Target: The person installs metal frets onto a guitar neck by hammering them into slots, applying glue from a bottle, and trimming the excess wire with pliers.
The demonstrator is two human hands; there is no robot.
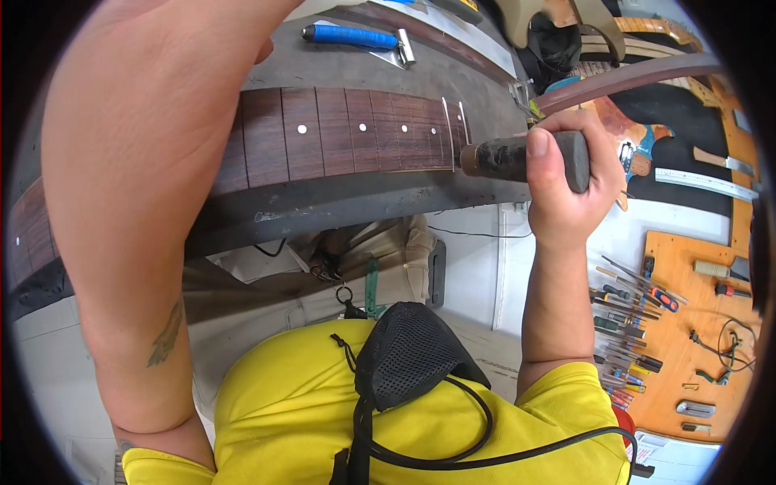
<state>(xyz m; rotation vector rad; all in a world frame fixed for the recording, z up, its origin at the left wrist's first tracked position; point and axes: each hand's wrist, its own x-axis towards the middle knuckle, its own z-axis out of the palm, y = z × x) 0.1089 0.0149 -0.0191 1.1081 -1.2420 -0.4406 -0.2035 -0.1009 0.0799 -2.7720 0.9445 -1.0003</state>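
In the head view, a dark wooden fretboard (pixel 339 137) with white dot inlays and thin cross slots stretches across the bench. Two shiny fret wires (pixel 449 133) cross it near its right end. My right hand (pixel 578 174) is closed around a dark hammer (pixel 505 159) with a brownish tip. That tip is at the fretboard's edge, beside the fret wires; whether it touches cannot be told. Close to the camera, my left hand (pixel 218 40) passes over the fretboard toward the top edge. Its fingers are almost wholly hidden, and part of the board lies behind the forearm.
A blue-handled tool (pixel 356 36) with a metal head lies beyond the fretboard. Guitar bodies (pixel 594 121) and a steel ruler (pixel 703 184) are at the right. Several files and screwdrivers (pixel 626 323) hang on a wooden panel (pixel 671 259). A black mesh pouch (pixel 412 356) rests against my yellow shirt.
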